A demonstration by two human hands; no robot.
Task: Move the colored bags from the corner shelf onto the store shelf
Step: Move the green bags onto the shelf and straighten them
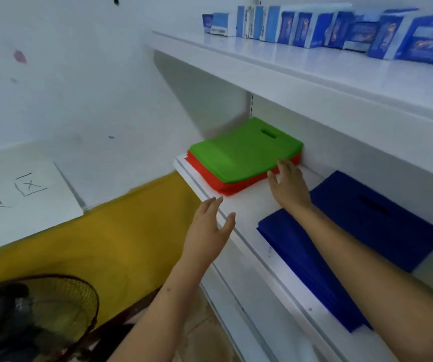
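Nearest, bottom left, a fan [34, 320] sits low beside a yellow cloth [121, 239] draped over the corner shelf, with a white sheet [19, 194] of handwriting on it. The left hand [210, 228] hovers just off the front lip of the store shelf [249, 212], fingers straight and spread wide, holding nothing, touching nothing that I can see. Further in, the blue bags [361, 239] lie flat on the store shelf under the right forearm. The right hand [289, 186] reaches past them with relaxed, slightly spread fingers, the fingertips [284, 164] against the near edge of the green bags [246, 150]; it grips nothing, and looks more like pressing or squaring up, though blur makes contact hard to confirm. The green bags rest on the red bags [210, 178], the pile at the shelf's left end, close to the back corner. Above, blue boxes [340, 30] line the upper shelf. Risks: the red layer already sticks out past the green at the front left, so a push from the right hand could fan the pile or slide it off the open left end onto the cloth. The forearm dragging over the blue bags on the way out could pull that pile toward the front lip. The loose thin fabric would likely slip easily between layers.
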